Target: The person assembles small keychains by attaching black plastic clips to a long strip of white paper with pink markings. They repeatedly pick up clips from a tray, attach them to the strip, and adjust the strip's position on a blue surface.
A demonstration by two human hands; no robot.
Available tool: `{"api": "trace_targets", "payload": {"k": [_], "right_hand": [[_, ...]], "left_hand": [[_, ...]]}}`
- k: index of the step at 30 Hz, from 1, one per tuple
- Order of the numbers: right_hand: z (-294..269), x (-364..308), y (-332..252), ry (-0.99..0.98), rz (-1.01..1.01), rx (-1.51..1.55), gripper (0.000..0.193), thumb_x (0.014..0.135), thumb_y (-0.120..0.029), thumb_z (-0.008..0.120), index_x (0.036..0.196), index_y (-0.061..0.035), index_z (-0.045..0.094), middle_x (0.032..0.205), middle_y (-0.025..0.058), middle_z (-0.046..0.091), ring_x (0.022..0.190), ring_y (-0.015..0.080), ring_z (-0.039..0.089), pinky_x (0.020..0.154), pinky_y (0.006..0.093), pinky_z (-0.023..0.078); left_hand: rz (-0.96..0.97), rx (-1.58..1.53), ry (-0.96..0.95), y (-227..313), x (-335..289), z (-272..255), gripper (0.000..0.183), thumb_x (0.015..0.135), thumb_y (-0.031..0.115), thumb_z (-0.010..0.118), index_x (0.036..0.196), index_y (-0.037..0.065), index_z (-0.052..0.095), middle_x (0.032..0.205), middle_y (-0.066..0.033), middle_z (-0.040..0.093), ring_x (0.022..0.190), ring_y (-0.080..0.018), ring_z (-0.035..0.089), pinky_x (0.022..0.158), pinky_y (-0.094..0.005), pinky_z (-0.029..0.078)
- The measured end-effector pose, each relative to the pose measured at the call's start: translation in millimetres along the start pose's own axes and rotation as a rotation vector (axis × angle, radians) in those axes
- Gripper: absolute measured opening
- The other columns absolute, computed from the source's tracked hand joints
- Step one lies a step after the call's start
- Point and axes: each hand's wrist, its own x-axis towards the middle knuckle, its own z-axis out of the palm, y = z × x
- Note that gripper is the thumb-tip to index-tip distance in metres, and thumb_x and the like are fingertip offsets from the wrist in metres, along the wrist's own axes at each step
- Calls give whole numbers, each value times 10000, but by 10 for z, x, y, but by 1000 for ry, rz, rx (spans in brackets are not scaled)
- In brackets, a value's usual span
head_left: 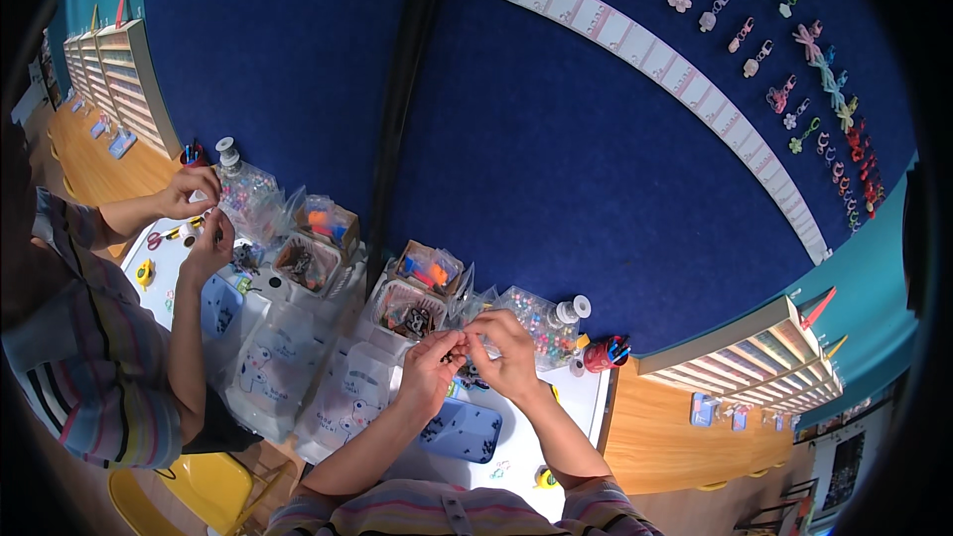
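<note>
My left hand (432,369) and my right hand (503,355) meet above the white table, thumbs and fingertips pinched together. Something small and dark seems to be between them, too small to name. Just below lies a blue tray (463,419) scattered with small dark pieces. Beyond my fingers is a clear pack of coloured beads (536,323), with a white spool (573,310) beside it. Left of the beads sits a basket of dark small parts (409,314), in front of a cardboard box (409,256) holding bagged orange and blue pieces.
A red pen cup (601,355) stands at the table's right. A yellow tape measure (545,477) lies near me, and printed plastic bags (347,402) lie left. Charms (680,0) hang on the blue wall panel (556,169). A mirror on the left reflects this workspace.
</note>
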Motion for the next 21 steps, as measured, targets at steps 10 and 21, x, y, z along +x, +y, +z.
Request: {"api": "trace_targets", "payload": {"k": [10, 21], "right_hand": [[1, 40, 31, -87, 1, 53, 137, 788, -6, 696, 921, -29, 672, 905, 119, 637, 818, 262, 634, 715, 332, 513], [207, 26, 124, 99, 424, 393, 109, 818, -30, 716, 919, -13, 680, 858, 63, 633, 793, 140, 605, 730, 262, 481]], "left_hand": [[-18, 0, -29, -43, 121, -154, 89, 927, 52, 599, 995, 18, 645, 958, -73, 658, 885, -133, 612, 855, -280, 494], [-93, -160, -1, 22, 227, 26, 58, 940, 59, 601, 955, 42, 654, 902, -34, 637, 839, -109, 571, 797, -255, 476]]}}
